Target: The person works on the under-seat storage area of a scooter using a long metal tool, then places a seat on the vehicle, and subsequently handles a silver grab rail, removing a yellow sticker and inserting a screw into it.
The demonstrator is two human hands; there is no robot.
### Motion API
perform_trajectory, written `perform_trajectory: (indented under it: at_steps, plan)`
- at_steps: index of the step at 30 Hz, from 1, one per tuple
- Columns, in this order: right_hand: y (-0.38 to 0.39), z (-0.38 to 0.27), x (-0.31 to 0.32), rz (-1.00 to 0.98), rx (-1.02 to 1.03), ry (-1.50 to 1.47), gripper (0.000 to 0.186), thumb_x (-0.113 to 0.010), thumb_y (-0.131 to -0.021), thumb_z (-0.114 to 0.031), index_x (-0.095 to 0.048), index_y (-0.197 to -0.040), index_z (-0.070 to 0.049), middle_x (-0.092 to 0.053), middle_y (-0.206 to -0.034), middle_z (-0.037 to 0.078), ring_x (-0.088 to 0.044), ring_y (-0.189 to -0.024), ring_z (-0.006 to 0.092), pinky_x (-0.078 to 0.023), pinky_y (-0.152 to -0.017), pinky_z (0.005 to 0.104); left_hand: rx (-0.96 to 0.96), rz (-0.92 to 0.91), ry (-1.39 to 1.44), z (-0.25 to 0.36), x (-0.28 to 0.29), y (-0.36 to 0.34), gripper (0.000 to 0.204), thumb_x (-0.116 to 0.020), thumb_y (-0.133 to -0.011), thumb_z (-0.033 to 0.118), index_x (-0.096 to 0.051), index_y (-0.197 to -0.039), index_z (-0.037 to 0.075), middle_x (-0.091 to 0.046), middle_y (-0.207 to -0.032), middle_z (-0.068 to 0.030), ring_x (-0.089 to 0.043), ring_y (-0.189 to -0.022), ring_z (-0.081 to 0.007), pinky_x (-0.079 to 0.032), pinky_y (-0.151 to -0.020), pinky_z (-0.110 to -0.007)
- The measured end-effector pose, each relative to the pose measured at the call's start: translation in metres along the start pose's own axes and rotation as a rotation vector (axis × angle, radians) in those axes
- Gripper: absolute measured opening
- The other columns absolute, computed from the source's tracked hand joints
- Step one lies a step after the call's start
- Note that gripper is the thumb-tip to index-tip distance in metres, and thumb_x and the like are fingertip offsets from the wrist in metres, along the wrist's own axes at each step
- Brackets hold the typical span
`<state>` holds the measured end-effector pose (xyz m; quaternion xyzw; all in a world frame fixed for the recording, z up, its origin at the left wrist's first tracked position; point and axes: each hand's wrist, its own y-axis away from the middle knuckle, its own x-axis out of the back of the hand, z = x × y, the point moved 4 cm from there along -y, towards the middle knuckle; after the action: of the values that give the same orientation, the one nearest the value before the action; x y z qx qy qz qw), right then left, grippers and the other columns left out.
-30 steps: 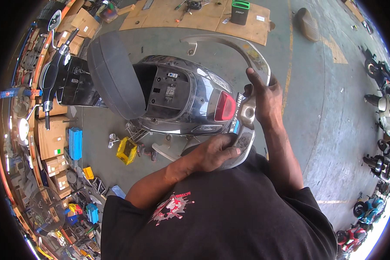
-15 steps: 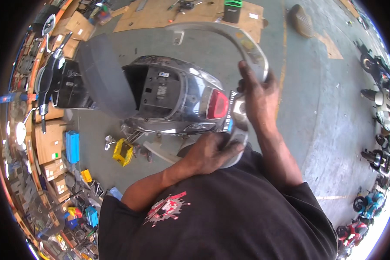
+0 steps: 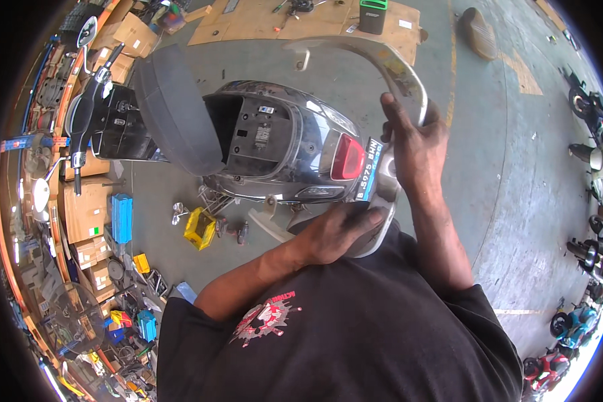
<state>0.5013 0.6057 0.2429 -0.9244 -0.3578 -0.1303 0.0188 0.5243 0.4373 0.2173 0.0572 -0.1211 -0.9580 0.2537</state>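
A silver, curved scooter grab rail (image 3: pixel 403 75) is held up behind the tail of a dark scooter (image 3: pixel 311 144). My right hand (image 3: pixel 419 147) grips its right side, with the thumb along the metal. Closer to my body, my left hand (image 3: pixel 338 233) is closed round the rail's other side. One end with a mounting tab points away from me; the other end shows past my left forearm. The scooter's red tail light (image 3: pixel 349 158) and its number plate (image 3: pixel 368 171) lie just beyond the rail. Its seat (image 3: pixel 177 110) is tipped up over the underseat compartment (image 3: pixel 261 137).
On the floor left of the scooter are a yellow crate (image 3: pixel 199 228) and a blue box (image 3: pixel 121 218). Cardboard boxes (image 3: pixel 86 208) and parts crowd the left side. Flattened cardboard (image 3: pixel 248 25) carries a black bin (image 3: pixel 372 17) at the far side. Several motorbikes (image 3: pixel 586 258) line the right.
The scene has shifted slightly to the right in view. The rail has turned a little in my hands, and its near end shows more clearly. Both hands keep their hold.
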Motion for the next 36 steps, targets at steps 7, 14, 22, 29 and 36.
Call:
perform_trajectory:
  at_steps: [7, 14, 22, 29, 36]
  plan:
    - [0.001, 0.001, -0.001, -0.097, -0.055, -0.038, 0.04, -0.07, -0.083, -0.033, -0.061, -0.099, 0.003, -0.058, -0.062, 0.003, -0.055, -0.054, 0.0099, -0.042, -0.052, 0.025, 0.04, -0.158, 0.047, -0.017, 0.005, 0.013, 0.038, -0.047, -0.099, 0.028, -0.053, -0.121, -0.002, -0.061, -0.105, -0.0138, -0.055, -0.099, -0.0177, -0.041, -0.09, -0.033]
    - [0.007, 0.005, 0.001, 0.012, 0.045, -0.006, 0.042, -0.07, -0.083, -0.032, -0.06, -0.102, 0.004, -0.058, -0.062, 0.004, -0.054, -0.053, 0.0101, -0.041, -0.048, 0.0244, 0.093, -0.117, -0.092, -0.021, -0.001, 0.008, 0.043, -0.053, -0.095, 0.038, -0.056, -0.115, 0.0, -0.062, -0.098, -0.0131, -0.058, -0.093, -0.0181, -0.044, -0.084, -0.034]
    - [0.015, -0.013, 0.002, 0.015, 0.072, -0.028, 0.044, -0.073, -0.078, -0.03, -0.058, -0.095, 0.007, -0.063, -0.08, 0.015, -0.059, -0.074, 0.0208, -0.047, -0.07, 0.0356, -0.069, 0.129, -0.304, 0.001, -0.006, -0.006, 0.041, -0.055, -0.093, 0.04, -0.057, -0.105, 0.0, -0.063, -0.094, -0.0148, -0.06, -0.084, -0.0246, -0.046, -0.077, -0.037]
    - [0.016, -0.02, 0.012, -0.063, 0.042, -0.295, 0.038, -0.073, -0.082, -0.02, -0.056, -0.103, 0.006, -0.058, -0.066, 0.004, -0.054, -0.055, 0.0103, -0.043, -0.05, 0.0242, -0.072, -0.07, -0.115, -0.002, -0.01, 0.007, 0.04, -0.051, -0.097, 0.034, -0.055, -0.112, -0.002, -0.061, -0.097, -0.0172, -0.059, -0.094, -0.0243, -0.044, -0.087, -0.036]
    - [0.024, -0.026, 0.023, 0.01, 0.272, -0.276, 0.047, -0.076, -0.078, -0.019, -0.052, -0.108, 0.007, -0.06, -0.076, 0.008, -0.056, -0.061, 0.013, -0.047, -0.055, 0.0278, -0.167, -0.035, -0.37, 0.008, -0.008, -0.004, 0.04, -0.068, -0.085, 0.035, -0.059, -0.109, 0.004, -0.066, -0.094, -0.0151, -0.065, -0.088, -0.0259, -0.049, -0.078, -0.038]
